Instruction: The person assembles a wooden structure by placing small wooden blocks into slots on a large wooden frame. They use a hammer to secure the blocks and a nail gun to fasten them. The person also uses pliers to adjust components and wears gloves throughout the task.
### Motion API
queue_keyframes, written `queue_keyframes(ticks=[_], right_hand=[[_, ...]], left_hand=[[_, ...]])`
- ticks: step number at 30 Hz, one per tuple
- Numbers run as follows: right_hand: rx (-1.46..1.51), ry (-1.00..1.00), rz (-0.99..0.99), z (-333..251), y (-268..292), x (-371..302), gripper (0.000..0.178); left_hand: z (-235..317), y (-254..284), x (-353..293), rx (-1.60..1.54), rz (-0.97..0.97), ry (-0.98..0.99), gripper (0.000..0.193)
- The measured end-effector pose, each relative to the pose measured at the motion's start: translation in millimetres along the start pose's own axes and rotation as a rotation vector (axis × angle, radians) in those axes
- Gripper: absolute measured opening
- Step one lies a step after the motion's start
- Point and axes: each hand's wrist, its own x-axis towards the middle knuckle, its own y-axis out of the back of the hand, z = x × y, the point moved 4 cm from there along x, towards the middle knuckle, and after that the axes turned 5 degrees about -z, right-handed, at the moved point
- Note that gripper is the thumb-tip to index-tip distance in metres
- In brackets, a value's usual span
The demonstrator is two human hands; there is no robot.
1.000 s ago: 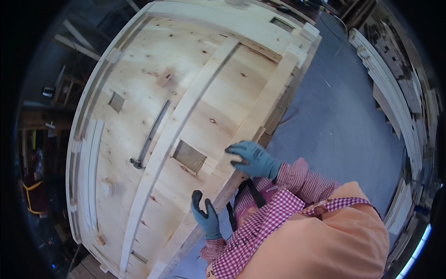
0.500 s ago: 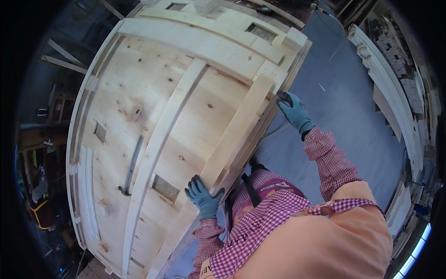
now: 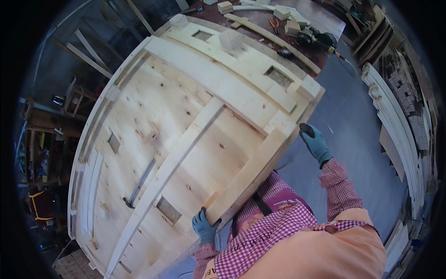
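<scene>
A large pale wooden panel [image 3: 186, 162], framed with strips, lies in front of me. Along its near right edge runs a straight wooden board [image 3: 253, 172]. My left hand [image 3: 204, 228], in a blue-grey glove with dark fingertips, is closed around the board's near end, thumb on one side and fingers on the other. Farther up, my right hand [image 3: 317, 143], gloved alike, has its fingers curled against the panel's right edge, close to the board's far end. Its fingertips are partly hidden. A hammer [image 3: 140, 182] rests on the panel, left of the middle strip.
Small wooden blocks [image 3: 231, 39] stand up from the panel, which has several rectangular openings [image 3: 168, 210]. Behind it, a dark red table [image 3: 260, 25] carries orange-handled pliers [image 3: 274, 24], wood offcuts and a power tool [image 3: 320, 39]. Stacked pale lengths of wood [image 3: 395, 121] line the right side.
The board has shifted outward toward the panel's right edge. My left hand has gone from fingers spread to closed around its end. The view has tilted, showing more of the table behind.
</scene>
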Motion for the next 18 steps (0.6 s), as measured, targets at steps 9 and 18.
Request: queue_keyframes(ticks=[9,18], right_hand=[[-0.112,0.252,-0.071,-56,85,198,0.037],[-0.478,0.536,-0.052,-120,187,438,0.046]], left_hand=[[101,12,46,0.062,0.149,0.279,0.100],[326,-11,290,-0.233,0.105,0.219,0.080]])
